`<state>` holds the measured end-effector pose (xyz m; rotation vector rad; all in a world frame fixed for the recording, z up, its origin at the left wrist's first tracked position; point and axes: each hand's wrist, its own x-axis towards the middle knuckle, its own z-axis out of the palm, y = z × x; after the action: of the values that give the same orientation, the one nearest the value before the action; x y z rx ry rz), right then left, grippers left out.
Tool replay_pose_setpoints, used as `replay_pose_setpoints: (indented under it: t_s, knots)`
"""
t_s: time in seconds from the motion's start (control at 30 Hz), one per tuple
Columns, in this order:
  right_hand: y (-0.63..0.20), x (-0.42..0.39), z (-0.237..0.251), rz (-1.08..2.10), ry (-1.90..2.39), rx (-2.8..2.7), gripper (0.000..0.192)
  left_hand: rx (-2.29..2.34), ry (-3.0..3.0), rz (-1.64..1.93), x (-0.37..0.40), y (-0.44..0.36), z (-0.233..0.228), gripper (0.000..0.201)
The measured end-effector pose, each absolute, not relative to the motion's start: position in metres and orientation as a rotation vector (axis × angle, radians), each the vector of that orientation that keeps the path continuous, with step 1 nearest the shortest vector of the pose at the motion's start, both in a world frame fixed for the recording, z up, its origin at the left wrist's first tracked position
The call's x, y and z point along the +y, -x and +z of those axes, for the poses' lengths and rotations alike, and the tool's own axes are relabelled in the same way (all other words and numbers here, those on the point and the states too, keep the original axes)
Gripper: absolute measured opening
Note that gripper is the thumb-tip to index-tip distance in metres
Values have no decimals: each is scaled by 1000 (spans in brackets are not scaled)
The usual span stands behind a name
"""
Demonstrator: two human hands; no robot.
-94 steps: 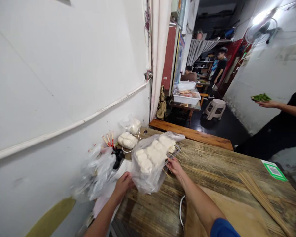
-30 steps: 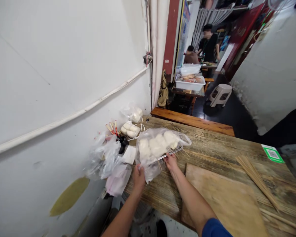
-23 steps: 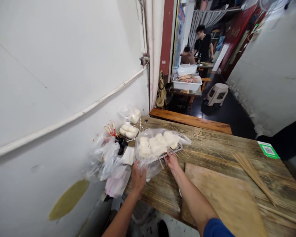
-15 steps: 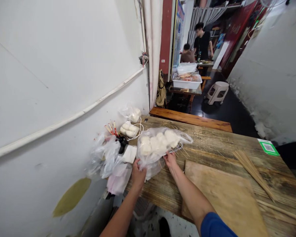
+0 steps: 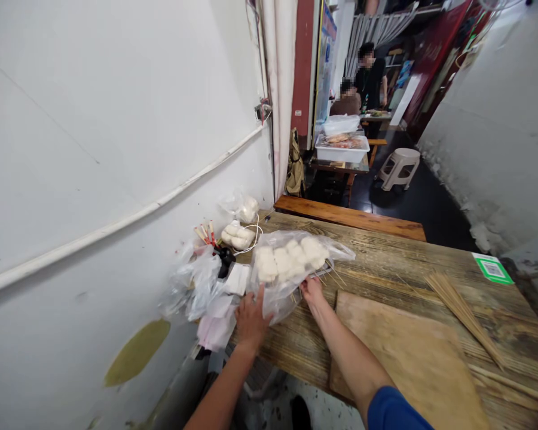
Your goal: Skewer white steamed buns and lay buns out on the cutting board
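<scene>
On the bench [image 5: 372, 269], left of the board [image 5: 399, 352], the plastic bag [image 5: 289, 258] touches the left hand [image 5: 251, 321], newly spread from its pinch, and seems steadied by the right hand [image 5: 312, 288], closed on its edge.

Wall [image 5: 116, 107]: pale, evenly lit; soft shadow under pipe [image 5: 161, 202]. Back room [image 5: 397, 54]: dimmer, small detail lost. Floor [image 5: 385, 209]: dark, glossy, pale glare; shadow beneath stool [image 5: 402, 161]. Bag [image 5: 291, 260]: faint sheen. My left hand [image 5: 252, 316]: slightly blurred. Frame edges: wide-angle stretch, softened right side.
</scene>
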<state>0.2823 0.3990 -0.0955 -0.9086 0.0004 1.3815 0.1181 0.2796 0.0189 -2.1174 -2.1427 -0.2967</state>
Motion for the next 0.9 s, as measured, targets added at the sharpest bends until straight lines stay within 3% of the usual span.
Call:
replay_pose_setpoints:
  t_s: [0.07, 0.13, 0.43, 0.5, 0.67, 0.9]
  knots:
    - [-285, 399, -94, 1392, 901, 24, 28, -2067, 2198, -246, 284, -112, 22, 50]
    - [-287, 400, -93, 1396, 900, 47, 28, -2039, 2191, -309, 289, -108, 20, 42]
    - [-287, 403, -93, 1426, 873, 79, 28, -2137, 1926, -604, 288, -119, 29, 46]
    - [-287, 404, -93, 1430, 862, 88, 30, -2057, 2021, -529, 285, -123, 33, 40]
    - [-287, 406, -88, 1419, 848, 91, 32, -1598, 2891, -50, 277, -134, 37, 25]
    - [-286, 405, -92, 1431, 840, 74, 30, -2232, 2397, -190, 288, -140, 49, 49]
